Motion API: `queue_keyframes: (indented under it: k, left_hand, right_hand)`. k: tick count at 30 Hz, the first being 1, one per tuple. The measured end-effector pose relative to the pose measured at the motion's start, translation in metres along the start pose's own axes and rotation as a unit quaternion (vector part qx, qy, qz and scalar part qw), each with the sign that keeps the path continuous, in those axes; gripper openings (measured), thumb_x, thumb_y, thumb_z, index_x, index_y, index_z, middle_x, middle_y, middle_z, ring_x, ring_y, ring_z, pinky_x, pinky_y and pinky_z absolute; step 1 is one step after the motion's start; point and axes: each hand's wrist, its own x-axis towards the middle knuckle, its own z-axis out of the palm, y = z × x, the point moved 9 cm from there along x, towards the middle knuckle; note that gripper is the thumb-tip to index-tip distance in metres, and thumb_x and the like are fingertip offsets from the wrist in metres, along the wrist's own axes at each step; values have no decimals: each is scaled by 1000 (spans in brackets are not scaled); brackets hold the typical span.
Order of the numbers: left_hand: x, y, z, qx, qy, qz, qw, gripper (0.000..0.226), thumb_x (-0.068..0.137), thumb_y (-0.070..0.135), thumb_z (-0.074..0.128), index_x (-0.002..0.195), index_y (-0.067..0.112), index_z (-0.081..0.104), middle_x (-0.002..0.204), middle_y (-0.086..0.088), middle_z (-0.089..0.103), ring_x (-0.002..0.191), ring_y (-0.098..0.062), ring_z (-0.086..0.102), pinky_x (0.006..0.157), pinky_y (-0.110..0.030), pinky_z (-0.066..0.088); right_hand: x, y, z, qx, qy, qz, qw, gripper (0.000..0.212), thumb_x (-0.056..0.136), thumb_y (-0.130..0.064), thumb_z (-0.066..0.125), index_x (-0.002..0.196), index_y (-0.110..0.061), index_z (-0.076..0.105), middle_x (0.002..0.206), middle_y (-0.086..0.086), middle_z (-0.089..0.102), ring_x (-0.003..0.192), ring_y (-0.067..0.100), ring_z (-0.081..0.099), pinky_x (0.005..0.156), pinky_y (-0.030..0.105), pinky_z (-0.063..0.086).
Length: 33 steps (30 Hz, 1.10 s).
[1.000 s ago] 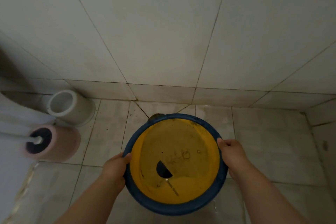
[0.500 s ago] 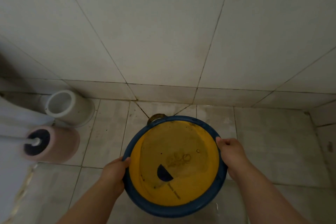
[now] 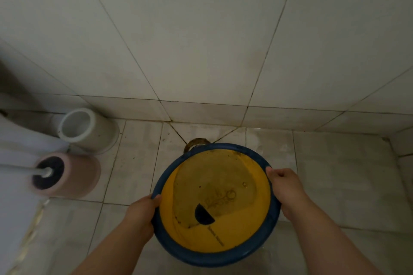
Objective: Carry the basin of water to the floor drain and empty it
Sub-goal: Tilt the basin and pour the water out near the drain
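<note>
I tip the basin further forward now; its water pools toward the far rim, nearer the floor drain.

- I see a basin of smooth plastic: matt blue rim, yellow inside.
- The floor and wall are glazed tile with dull sheen and dirty grout.
- The brush holder looks matt pink plastic.
- The white pot looks smooth plastic.

The light is dim, soft and a little greenish, without hard shadows or glare. The tile lines of the wall bend toward the edges. The left edge is blurred and darker.
</note>
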Motion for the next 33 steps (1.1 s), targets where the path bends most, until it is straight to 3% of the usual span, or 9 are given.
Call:
queue_keyframes:
  k: [3,6,11,14,17,21,25,30,33]
  left_hand:
    - [-1,0,-1,0,0,-7,1000,39,99,13,40,134,-3,46,125,-26,58,103,-35,55,94,-48,44]
    - [-1,0,-2,5,3,-12,1000,40,99,14,40,134,-3,47,126,-26,58,101,-34,55,98,-50,43]
    - [-4,1,1,-7,-3,-18,1000,38,100,13,39,133,-4,47,111,-20,58,100,-33,54,91,-48,43]
    - [-4,1,2,-7,-5,-16,1000,38,100,11,39,133,-5,47,104,-19,62,99,-33,54,88,-46,43]
    - [-4,2,2,-12,-4,-15,1000,37,99,11,39,132,-5,48,85,-12,60,97,-33,54,86,-45,43]
    - [-3,2,2,-9,-1,-10,1000,38,99,11,40,132,-6,48,103,-20,62,100,-34,54,94,-48,44]
    - [-4,3,2,-18,-4,-5,1000,39,99,10,41,133,-7,46,132,-29,54,113,-40,54,97,-50,41]
    - [-3,3,1,-17,3,-4,1000,39,98,10,41,134,-7,46,133,-28,53,114,-41,54,96,-50,41]
    - [-3,3,1,-16,6,-4,1000,38,98,9,42,133,-6,47,132,-28,54,112,-40,54,94,-49,42]
  right_hand:
    - [0,1,1,1,1,4,1000,49,94,-27,48,91,21,60,86,39,63,70,29,55,62,33,44]
    - [1,0,2,0,3,3,1000,49,94,-27,48,93,20,60,81,32,63,71,29,55,65,35,45]
    - [3,0,3,-2,3,0,1000,49,94,-27,48,94,21,59,78,27,61,71,29,54,63,34,43]
    - [2,-2,4,-4,-3,-1,1000,33,94,-27,48,77,-2,60,73,18,56,68,27,52,62,33,42]
    - [1,-3,4,-5,-3,-6,1000,31,94,-27,48,70,-9,54,71,16,53,64,26,50,59,30,40]
    - [-2,-5,3,-2,-6,2,1000,31,94,-28,48,72,-8,56,72,19,55,64,26,50,59,30,40]
    - [-3,-6,1,-5,8,6,1000,46,93,-26,49,96,18,61,95,36,66,77,36,62,69,39,51]
    - [-7,-11,2,-12,8,7,1000,50,93,-27,50,104,21,57,102,37,64,79,35,62,82,50,52]
    - [-9,-12,0,-9,16,13,1000,49,93,-27,50,107,20,56,104,37,63,93,45,64,84,51,51]
